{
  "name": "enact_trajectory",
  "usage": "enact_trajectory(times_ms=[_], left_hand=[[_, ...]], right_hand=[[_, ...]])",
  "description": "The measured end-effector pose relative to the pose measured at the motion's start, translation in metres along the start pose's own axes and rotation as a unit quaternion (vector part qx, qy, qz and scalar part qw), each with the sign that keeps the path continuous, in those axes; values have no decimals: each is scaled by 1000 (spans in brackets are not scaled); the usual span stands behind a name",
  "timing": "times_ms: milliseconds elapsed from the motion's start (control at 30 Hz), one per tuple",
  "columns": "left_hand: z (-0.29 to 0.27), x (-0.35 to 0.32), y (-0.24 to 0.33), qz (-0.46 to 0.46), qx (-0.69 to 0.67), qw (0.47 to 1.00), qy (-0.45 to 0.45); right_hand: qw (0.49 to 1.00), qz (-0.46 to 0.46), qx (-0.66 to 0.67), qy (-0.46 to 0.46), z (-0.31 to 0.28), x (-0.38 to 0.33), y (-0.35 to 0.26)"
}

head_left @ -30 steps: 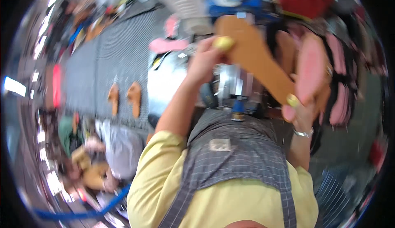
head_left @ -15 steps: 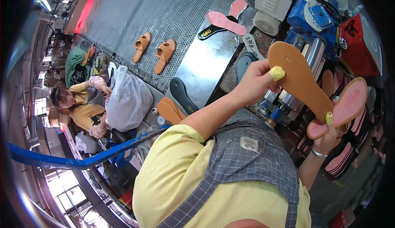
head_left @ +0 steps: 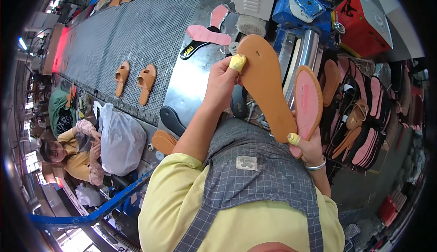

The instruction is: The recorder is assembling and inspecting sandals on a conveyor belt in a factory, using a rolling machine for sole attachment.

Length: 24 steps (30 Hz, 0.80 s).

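My left hand [head_left: 221, 81] pinches the broad end of a tan shoe sole [head_left: 266, 77], its yellow-wrapped thumb on the face near a small hole. The narrow end of that sole reaches down to my right hand [head_left: 310, 149], whose thumb, also wrapped in yellow, presses on it. The same right hand grips a second sole, pink with a stitched tan rim [head_left: 306, 104], standing nearly upright beside the tan one. The right fingers are partly hidden behind both soles. Just beyond the tan sole lies a machine with a shiny metal roller [head_left: 302, 63].
Two tan sandals [head_left: 145, 83] lie on a mesh conveyor [head_left: 150, 29]. Pink insoles [head_left: 207, 34] and a black sole [head_left: 172, 121] rest on the metal plate. Stacked pink and black soles [head_left: 371, 147] fill the right side. A co-worker [head_left: 75, 154] sits left behind a plastic bag [head_left: 120, 138].
The view has swung, so the surroundings sit farther left. The pink sole has turned from slanted to nearly upright. Both hands keep hold of the tan sole. The co-worker's hands have come together.
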<state>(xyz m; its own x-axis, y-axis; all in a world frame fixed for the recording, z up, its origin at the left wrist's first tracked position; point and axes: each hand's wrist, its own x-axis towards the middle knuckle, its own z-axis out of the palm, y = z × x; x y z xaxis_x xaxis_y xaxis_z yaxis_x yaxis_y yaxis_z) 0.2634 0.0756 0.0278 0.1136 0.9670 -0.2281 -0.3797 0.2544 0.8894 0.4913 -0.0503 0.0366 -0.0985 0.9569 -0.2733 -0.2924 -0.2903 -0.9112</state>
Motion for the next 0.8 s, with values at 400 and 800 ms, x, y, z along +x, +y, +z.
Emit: enact_trajectory(times_ms=[400,800], left_hand=[[-30,8,10,13,3,999,-42],[-62,14,9,-17,-10,1000,-9]], right_hand=[[998,42,-46,-12,43,0,1],[998,-16,-56,24,75,17,7]])
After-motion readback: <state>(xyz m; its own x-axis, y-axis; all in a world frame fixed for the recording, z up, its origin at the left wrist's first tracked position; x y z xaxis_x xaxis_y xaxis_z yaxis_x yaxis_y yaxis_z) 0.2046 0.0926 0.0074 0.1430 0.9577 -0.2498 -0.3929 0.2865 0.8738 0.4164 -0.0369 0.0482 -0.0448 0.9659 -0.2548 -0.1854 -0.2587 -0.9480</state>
